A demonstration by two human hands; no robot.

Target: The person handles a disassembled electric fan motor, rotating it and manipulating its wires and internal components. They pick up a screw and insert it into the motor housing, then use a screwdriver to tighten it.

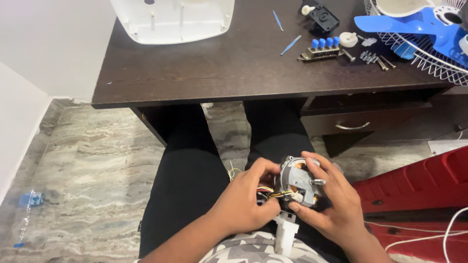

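over the lap, at six o'clock, left hand (243,207) and right hand (331,204) are clamping a fan motor (297,185); thin wires (267,191), seemingly pinched, could be snapping.

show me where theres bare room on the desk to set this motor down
The widest bare patch of the dark desk runs from below the white fan base along the front edge to the blue tools. The right end is crowded: switch block, screws, blue blade on the wire guard. Both hands hold the motor over the lap.
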